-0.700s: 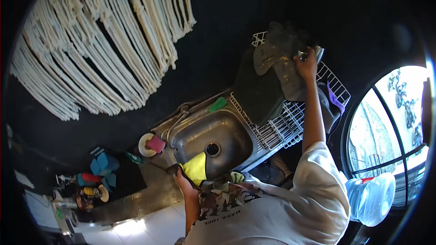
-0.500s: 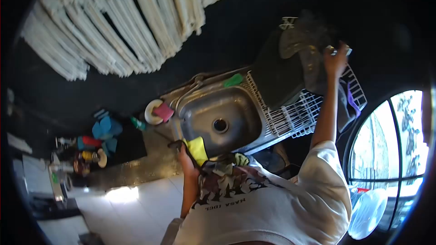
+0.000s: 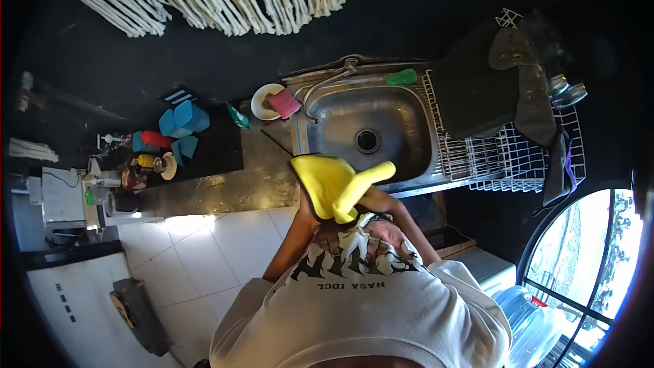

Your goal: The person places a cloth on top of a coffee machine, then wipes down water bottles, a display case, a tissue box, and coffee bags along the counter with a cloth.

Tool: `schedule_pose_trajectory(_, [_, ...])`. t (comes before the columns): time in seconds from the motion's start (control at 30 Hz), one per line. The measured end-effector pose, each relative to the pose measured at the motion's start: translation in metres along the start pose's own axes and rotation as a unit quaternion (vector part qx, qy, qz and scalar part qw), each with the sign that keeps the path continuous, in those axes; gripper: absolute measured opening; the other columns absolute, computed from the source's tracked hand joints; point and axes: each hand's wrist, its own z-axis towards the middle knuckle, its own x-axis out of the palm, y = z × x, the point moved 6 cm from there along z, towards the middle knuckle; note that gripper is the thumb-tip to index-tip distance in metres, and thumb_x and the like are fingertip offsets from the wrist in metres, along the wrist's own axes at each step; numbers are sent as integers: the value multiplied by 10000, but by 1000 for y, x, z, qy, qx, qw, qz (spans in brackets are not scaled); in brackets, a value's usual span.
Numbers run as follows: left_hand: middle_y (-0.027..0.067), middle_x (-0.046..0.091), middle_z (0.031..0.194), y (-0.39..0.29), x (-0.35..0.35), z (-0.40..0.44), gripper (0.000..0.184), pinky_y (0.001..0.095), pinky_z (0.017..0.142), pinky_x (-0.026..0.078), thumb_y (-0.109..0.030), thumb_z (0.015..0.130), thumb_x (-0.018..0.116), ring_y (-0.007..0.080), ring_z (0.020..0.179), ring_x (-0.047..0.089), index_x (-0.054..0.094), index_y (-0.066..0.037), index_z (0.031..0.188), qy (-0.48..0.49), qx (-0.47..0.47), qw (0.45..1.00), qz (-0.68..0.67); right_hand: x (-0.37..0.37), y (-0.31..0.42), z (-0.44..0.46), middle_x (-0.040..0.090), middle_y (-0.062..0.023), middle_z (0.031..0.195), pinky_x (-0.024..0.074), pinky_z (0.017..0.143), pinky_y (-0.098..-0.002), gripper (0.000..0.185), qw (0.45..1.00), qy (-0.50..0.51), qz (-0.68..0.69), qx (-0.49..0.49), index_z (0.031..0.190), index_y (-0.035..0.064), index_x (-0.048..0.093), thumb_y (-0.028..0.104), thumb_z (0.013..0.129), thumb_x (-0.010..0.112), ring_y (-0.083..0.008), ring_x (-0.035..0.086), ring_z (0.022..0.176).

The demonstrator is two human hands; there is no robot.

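While L hand (image 3: 304,208) is gripping the dark-edged yellow cloth (image 3: 319,176), fingers mostly hidden, R hand (image 3: 379,200) is apparently holding its bunched part from below; exact finger spread unclear. The cloth is lying btwn/over both hands, nr the sink (image 3: 402,126) just ahead; the wire rack (image 3: 521,160) is sitting off to R hand's right. Prob. a two-handed cloth-gathering step, so the next move is calling for a firm grip, w/ loose end under control.
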Motion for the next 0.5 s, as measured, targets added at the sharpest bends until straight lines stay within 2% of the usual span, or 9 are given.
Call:
schedule_pose_trajectory(0.07, [132,546,1340,-3,14,-5,598,463,1029,437,-514,985,401,295,1204,545,443,-68,1382,-252,-1,947,201,-23,-1,-6,556,-144,1326,399,1055,-376,496,991,-62,113,-40,1334,-12,490,166,895,637,-244,518,1223])
schedule_pose_trajectory(0.1, [128,582,1290,-3,6,0,548,424,1003,464,-462,992,429,266,1162,579,475,-52,1352,-64,-68,991,91,-35,14,-5,572,-120,1306,440,1012,-340,490,979,1,193,-59,1332,-2,499,167,898,653,-212,546,1183])
schedule_pose_trajectory(0.13, [116,609,1245,-10,19,-4,496,380,970,485,-410,998,447,240,1110,607,498,-44,1328,-136,-56,948,282,-44,23,-13,583,-100,1289,472,968,-333,471,946,-77,313,-26,1314,3,516,196,909,659,-190,567,1137])
schedule_pose_trajectory(0.2, [104,617,1228,-12,-7,-8,466,338,950,490,-360,1005,455,212,1093,613,492,-35,1336,-275,-124,912,277,-65,82,-17,563,-109,1307,474,980,-354,486,937,-179,289,-80,1360,12,465,220,946,612,-200,559,1161])
schedule_pose_trajectory(0.27, [92,579,1296,-31,9,-16,491,339,1029,419,-365,1028,409,203,1173,563,452,-35,1389,-120,-53,853,505,-57,78,-28,545,-114,1326,473,993,-358,485,852,-188,467,-144,1377,20,443,203,955,596,-214,561,1169])
schedule_pose_trajectory(0.33, [77,582,1279,-57,-22,-28,530,357,1013,423,-432,1011,420,198,1145,568,470,-37,1361,-186,-54,888,416,-47,94,-23,445,-125,1440,417,1067,-441,599,844,-172,492,-125,1443,70,371,224,928,634,-269,471,1293])
schedule_pose_trajectory(0.4, [72,575,1277,-84,-17,-38,539,365,998,430,-452,997,438,195,1140,565,477,-43,1346,-166,-113,900,388,-17,112,-13,450,-119,1439,399,1080,-437,592,856,-150,448,-209,1456,74,348,217,944,609,-266,463,1298])
schedule_pose_trajectory(0.47, [66,568,1275,-106,-12,-51,548,372,983,438,-471,982,457,193,1136,561,484,-49,1332,-141,-168,909,355,17,110,-7,422,-112,1466,369,1101,-424,579,943,-270,107,-164,1469,73,328,208,964,576,-257,435,1319])
schedule_pose_trajectory(0.5, [65,574,1246,-122,-21,-60,536,367,970,438,-469,972,473,185,1125,560,492,-57,1316,-196,-164,873,415,42,117,5,391,-106,1490,342,1115,-408,594,862,-242,410,-173,1478,68,314,181,960,582,-244,400,1343])
